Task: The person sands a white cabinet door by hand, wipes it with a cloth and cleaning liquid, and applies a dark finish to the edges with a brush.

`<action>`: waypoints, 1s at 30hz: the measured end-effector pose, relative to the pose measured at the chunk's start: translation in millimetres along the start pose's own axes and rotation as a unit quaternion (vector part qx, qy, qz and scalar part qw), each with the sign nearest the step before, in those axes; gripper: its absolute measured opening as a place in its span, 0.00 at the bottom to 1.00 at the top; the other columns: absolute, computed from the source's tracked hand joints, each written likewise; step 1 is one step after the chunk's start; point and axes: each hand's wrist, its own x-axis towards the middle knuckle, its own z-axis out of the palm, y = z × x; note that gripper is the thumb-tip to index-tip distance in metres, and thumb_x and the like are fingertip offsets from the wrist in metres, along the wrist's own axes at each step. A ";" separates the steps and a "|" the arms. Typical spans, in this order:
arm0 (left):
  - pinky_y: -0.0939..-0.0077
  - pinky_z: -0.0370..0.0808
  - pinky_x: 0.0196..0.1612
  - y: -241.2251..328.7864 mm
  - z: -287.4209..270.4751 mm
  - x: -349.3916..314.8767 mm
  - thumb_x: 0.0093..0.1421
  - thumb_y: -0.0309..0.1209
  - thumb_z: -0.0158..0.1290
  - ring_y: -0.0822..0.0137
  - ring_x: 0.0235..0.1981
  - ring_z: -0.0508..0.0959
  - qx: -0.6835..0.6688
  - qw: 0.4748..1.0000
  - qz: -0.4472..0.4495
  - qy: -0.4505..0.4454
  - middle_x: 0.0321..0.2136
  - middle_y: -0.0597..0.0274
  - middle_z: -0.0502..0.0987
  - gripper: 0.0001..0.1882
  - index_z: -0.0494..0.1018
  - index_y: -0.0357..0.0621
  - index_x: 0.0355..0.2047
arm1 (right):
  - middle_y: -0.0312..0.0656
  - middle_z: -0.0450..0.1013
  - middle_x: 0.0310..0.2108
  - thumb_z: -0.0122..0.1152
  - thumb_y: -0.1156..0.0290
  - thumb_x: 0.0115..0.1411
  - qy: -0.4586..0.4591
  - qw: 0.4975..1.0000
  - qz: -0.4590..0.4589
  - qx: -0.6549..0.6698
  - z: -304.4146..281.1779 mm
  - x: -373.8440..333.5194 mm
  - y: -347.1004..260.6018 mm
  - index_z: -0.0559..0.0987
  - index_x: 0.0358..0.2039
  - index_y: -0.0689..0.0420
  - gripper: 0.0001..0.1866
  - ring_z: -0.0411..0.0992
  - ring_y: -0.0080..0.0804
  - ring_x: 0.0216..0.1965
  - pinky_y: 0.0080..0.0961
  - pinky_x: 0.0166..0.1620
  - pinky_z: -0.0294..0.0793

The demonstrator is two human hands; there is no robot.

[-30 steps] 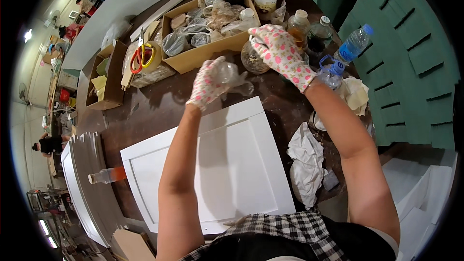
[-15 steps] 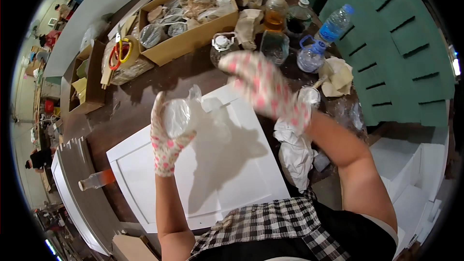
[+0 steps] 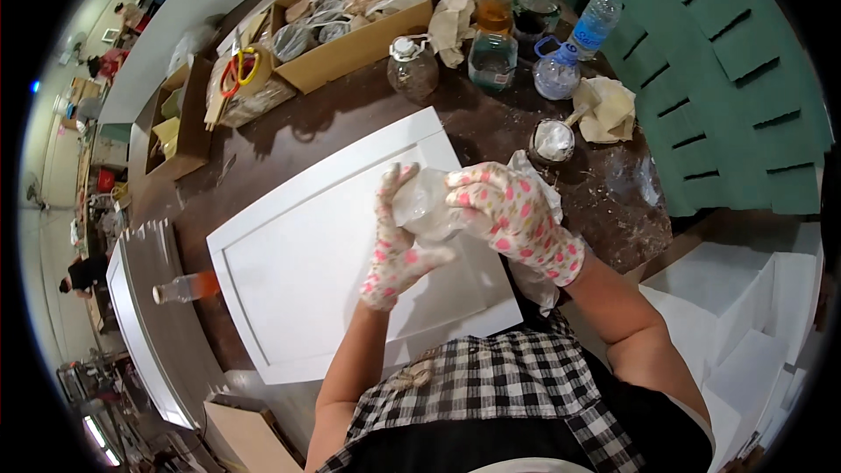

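In front of me, over a white framed panel [image 3: 307, 250], I hold a roundish whitish bundle in clear plastic [image 3: 421, 204]. My left hand [image 3: 392, 254], in a floral glove, curls around its left side with the thumb below. My right hand [image 3: 517, 215], gloved alike, pinches the plastic at the right side, fingers bent. What the plastic covers is blurred. The panel lies on a dark brown table [image 3: 298, 136]. Beyond my right hand, a small jar with white stuff [image 3: 554, 140] stands near a crumpled white cloth [image 3: 536, 285] hanging at the panel's edge.
A cardboard box of bagged items [image 3: 350, 48] stands at the back, scissors [image 3: 236, 70] to its left. Several bottles line the back right, among them a blue-capped bottle [image 3: 597, 22] and a round jug [image 3: 412, 70]. A glass bottle [image 3: 186, 287] lies left. Green slotted board [image 3: 727, 79] rises at right.
My right hand has come down from near the jug to grip the plastic. My left hand has shifted right with the bundle. The view has turned slightly.
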 end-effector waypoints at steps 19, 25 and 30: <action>0.62 0.59 0.63 7.0 -9.5 -9.9 0.36 0.31 0.72 0.60 0.63 0.60 -0.013 0.982 -0.130 -0.140 0.61 0.54 0.59 0.59 0.48 0.46 0.66 | 0.48 0.76 0.32 0.62 0.71 0.51 -0.213 0.912 0.222 0.272 10.1 32.6 41.3 0.78 0.41 0.60 0.16 0.74 0.31 0.33 0.27 0.40 0.73; 0.63 0.62 0.61 1.5 -17.6 3.4 0.30 0.38 0.73 0.59 0.59 0.64 -0.084 0.990 -0.110 0.019 0.58 0.52 0.64 0.57 0.55 0.41 0.60 | 0.33 0.70 0.37 0.61 0.70 0.58 0.042 0.843 0.303 0.443 -1.1 5.3 43.9 0.75 0.48 0.58 0.17 0.68 0.19 0.34 0.16 0.37 0.71; 0.64 0.58 0.63 -7.1 -22.1 9.6 0.33 0.35 0.72 0.62 0.61 0.60 -0.092 0.990 -0.104 -0.012 0.59 0.58 0.60 0.56 0.53 0.44 0.63 | 0.34 0.70 0.38 0.62 0.66 0.59 -0.007 0.905 0.256 0.339 19.0 -11.9 24.1 0.74 0.43 0.59 0.15 0.69 0.22 0.38 0.20 0.42 0.70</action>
